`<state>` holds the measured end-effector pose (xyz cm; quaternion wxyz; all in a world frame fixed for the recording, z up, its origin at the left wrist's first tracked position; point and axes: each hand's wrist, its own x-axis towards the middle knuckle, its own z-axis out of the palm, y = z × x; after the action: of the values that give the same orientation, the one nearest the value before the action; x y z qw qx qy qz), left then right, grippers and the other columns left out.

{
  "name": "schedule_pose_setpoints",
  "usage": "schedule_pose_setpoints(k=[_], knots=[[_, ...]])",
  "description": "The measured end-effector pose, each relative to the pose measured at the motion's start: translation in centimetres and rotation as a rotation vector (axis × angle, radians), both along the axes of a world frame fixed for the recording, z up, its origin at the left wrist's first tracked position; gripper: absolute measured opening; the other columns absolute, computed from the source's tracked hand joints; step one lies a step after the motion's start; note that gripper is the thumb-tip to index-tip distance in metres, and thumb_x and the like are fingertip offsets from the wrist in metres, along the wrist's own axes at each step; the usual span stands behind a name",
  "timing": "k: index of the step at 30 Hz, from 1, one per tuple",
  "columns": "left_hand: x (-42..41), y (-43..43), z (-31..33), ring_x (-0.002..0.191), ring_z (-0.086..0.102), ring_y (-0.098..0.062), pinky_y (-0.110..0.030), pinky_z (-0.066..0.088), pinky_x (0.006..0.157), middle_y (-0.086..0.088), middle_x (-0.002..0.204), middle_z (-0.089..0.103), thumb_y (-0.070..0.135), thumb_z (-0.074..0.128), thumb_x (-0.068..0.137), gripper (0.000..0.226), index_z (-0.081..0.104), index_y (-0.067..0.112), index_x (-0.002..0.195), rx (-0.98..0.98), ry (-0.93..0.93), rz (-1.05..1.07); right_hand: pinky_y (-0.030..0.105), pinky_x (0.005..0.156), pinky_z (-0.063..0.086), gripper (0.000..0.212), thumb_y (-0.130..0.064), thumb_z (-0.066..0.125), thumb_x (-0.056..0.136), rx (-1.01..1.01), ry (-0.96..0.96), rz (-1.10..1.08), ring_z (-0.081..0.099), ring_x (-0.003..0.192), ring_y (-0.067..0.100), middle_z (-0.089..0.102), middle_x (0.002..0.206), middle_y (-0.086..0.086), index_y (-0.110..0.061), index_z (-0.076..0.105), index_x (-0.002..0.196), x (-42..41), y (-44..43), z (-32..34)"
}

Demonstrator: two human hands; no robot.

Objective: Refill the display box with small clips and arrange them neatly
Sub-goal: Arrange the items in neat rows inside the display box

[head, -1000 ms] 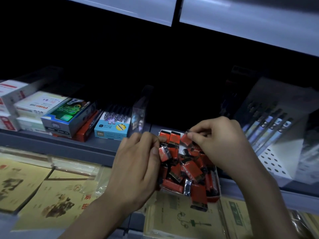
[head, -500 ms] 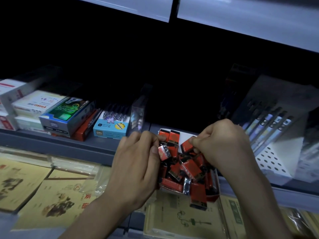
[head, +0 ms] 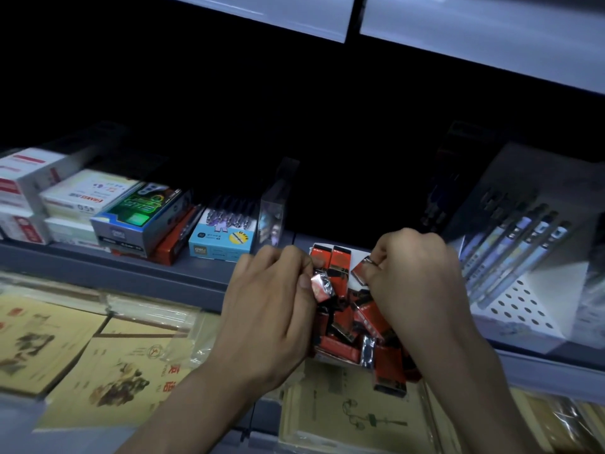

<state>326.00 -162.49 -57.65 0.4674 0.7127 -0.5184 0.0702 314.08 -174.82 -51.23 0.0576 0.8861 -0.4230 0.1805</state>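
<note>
Both hands at the display box point(head: 413, 376) on the shelf's point(head: 183, 276) front edge, each pinching one clip packet.
Left hand point(head: 271, 316) hides the box's left wall and pinches a shiny packet point(head: 322, 286). The packet heap point(head: 357, 326) lies between the hands. Right hand point(head: 415, 280) pinches a red packet point(head: 361, 271). Versus 1 s ago, the right fingers are curled tighter and the left grip is unchanged. Packet print is blurred.

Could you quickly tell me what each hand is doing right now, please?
Left hand: closed, pinching a shiny-wrapped clip pack.
Right hand: closed, pinching a red clip pack.
</note>
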Motion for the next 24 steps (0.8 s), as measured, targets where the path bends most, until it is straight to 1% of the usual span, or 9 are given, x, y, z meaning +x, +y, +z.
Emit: schedule_pose_setpoints(k=[2, 6, 9, 11, 14, 16, 19, 21, 24], knots=[[0.2, 0.2, 0.0, 0.083, 0.048, -0.016, -0.039, 0.035, 0.077, 0.007, 0.089, 0.06, 0.034, 0.024, 0.105, 0.03, 0.05, 0.025, 0.091, -0.013, 0.047, -0.011, 0.032, 0.065, 0.053, 0.02, -0.033, 0.076, 0.091, 0.045, -0.01, 0.033, 0.064, 0.073, 0.019, 0.069, 0.072, 0.0, -0.018, 0.071, 0.079, 0.0, 0.0, 0.2], [-0.1, 0.2, 0.1, 0.081, 0.044, -0.012, -0.036, 0.033, 0.076, 0.007, 0.091, 0.062, 0.034, 0.025, 0.105, 0.029, 0.048, 0.025, 0.091, -0.007, 0.004, -0.002, 0.019, 0.057, 0.044, 0.013, -0.037, 0.083, 0.085, 0.23, -0.028, 0.091, 0.062, 0.071, 0.004, 0.069, 0.073, -0.011, -0.026, 0.077, 0.081, -0.5, -0.4, 0.9], [-0.3, 0.2, 0.2, 0.078, 0.039, -0.011, -0.036, 0.031, 0.073, 0.008, 0.086, 0.058, 0.03, 0.028, 0.104, 0.027, 0.051, 0.024, 0.09, -0.022, -0.016, 0.011, 0.028, 0.066, 0.052, 0.009, -0.036, 0.086, 0.081, 0.261, -0.055, 0.125, 0.062, 0.079, 0.006, 0.069, 0.079, -0.014, -0.03, 0.079, 0.08, -0.6, -0.7, 0.5], [-0.2, 0.2, 0.1, 0.078, 0.04, -0.011, -0.036, 0.031, 0.074, 0.008, 0.087, 0.058, 0.029, 0.028, 0.104, 0.026, 0.05, 0.025, 0.091, -0.023, -0.018, 0.005, 0.029, 0.071, 0.049, 0.007, -0.037, 0.084, 0.082, 0.229, -0.019, 0.129, 0.06, 0.089, 0.009, 0.069, 0.089, -0.011, -0.033, 0.079, 0.084, -0.4, -1.1, 0.0], [-0.3, 0.3, 0.0, 0.08, 0.042, -0.013, -0.037, 0.032, 0.075, 0.007, 0.089, 0.06, 0.031, 0.027, 0.104, 0.027, 0.049, 0.025, 0.091, -0.009, -0.004, -0.005, 0.031, 0.074, 0.048, 0.006, -0.039, 0.081, 0.085, 0.192, 0.049, 0.139, 0.049, 0.095, 0.009, 0.063, 0.099, -0.014, -0.036, 0.079, 0.089, -0.1, -1.5, -0.4], [-0.3, 0.3, 0.0, 0.08, 0.043, -0.014, -0.038, 0.033, 0.075, 0.007, 0.09, 0.061, 0.031, 0.026, 0.104, 0.025, 0.047, 0.027, 0.091, -0.003, -0.01, -0.009, 0.032, 0.075, 0.049, 0.003, -0.032, 0.078, 0.089, 0.193, 0.075, 0.156, 0.041, 0.096, 0.008, 0.054, 0.098, -0.016, -0.034, 0.08, 0.09, -0.2, -1.4, -0.5], [-0.2, 0.3, 0.0, 0.079, 0.042, -0.013, -0.037, 0.032, 0.074, 0.008, 0.09, 0.059, 0.03, 0.028, 0.103, 0.018, 0.042, 0.032, 0.093, -0.003, -0.027, -0.011, 0.027, 0.081, 0.042, 0.024, -0.011, 0.071, 0.094, 0.242, 0.072, 0.207, 0.037, 0.097, 0.01, 0.041, 0.096, -0.015, -0.032, 0.082, 0.097, -0.7, -1.9, -0.3], [-0.3, 0.4, 0.1, 0.08, 0.042, -0.012, -0.036, 0.031, 0.074, 0.008, 0.091, 0.06, 0.03, 0.027, 0.103, 0.018, 0.042, 0.033, 0.093, -0.003, -0.024, -0.019, 0.025, 0.081, 0.041, 0.031, -0.005, 0.067, 0.096, 0.301, -0.029, 0.212, 0.044, 0.096, 0.009, 0.044, 0.096, -0.016, -0.032, 0.082, 0.098, -1.6, -2.3, 0.4], [-0.2, 0.4, 0.1, 0.08, 0.043, -0.013, -0.036, 0.031, 0.074, 0.007, 0.092, 0.063, 0.03, 0.028, 0.103, 0.018, 0.042, 0.032, 0.092, -0.004, -0.023, -0.03, 0.026, 0.082, 0.041, 0.032, -0.008, 0.063, 0.098, 0.292, -0.171, 0.147, 0.054, 0.098, 0.009, 0.056, 0.104, -0.015, -0.035, 0.079, 0.101, -3.3, -3.0, 1.7]])
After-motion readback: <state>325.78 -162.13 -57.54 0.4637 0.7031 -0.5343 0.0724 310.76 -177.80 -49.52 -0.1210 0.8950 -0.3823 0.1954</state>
